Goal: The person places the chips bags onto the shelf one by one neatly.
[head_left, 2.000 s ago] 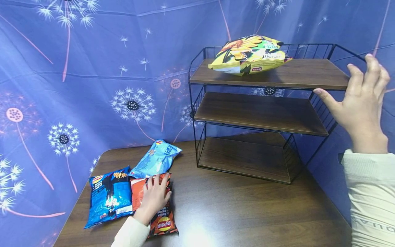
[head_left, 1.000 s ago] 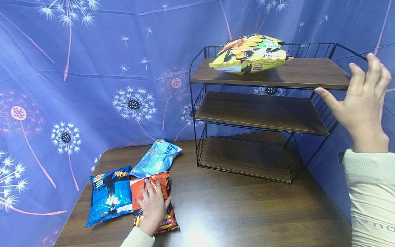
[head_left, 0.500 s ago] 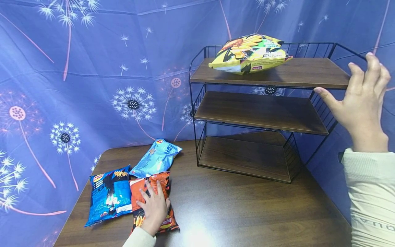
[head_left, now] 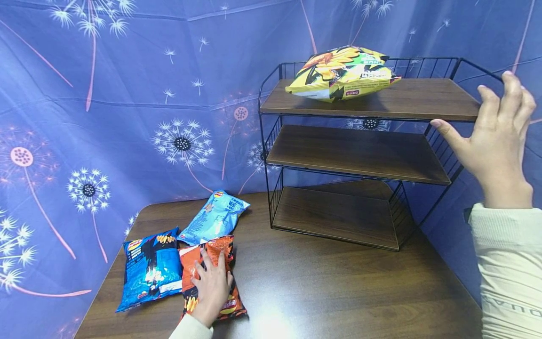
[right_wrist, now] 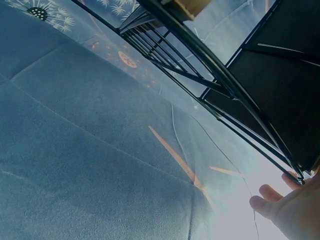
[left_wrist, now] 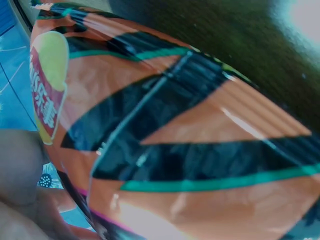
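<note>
An orange and black Lay's chips bag (head_left: pixel 189 263) lies on the table at the lower left. My left hand (head_left: pixel 211 287) rests on it, palm down with fingers spread; in the left wrist view the bag (left_wrist: pixel 165 115) fills most of the picture, with part of the hand (left_wrist: pixel 25 200) at the lower left. My right hand (head_left: pixel 499 136) holds the top right front corner of a black wire rack (head_left: pixel 372 115), thumb toward the front and fingers at the side. In the right wrist view, fingertips of that hand (right_wrist: pixel 295 210) meet the rack's frame (right_wrist: pixel 235 90).
A dark blue chips bag (head_left: pixel 152 268) lies left of the orange one, and a light blue bag (head_left: pixel 216 216) behind it. A yellow chips bag (head_left: pixel 343 75) sits on the rack's top shelf. The wooden table (head_left: pixel 330 292) extends rightward; a blue dandelion-print cloth (head_left: pixel 127 94) hangs behind.
My left hand has shifted slightly toward me and right over the orange chips bag, its fingers spreading wider. The right hand stays at the rack's corner.
</note>
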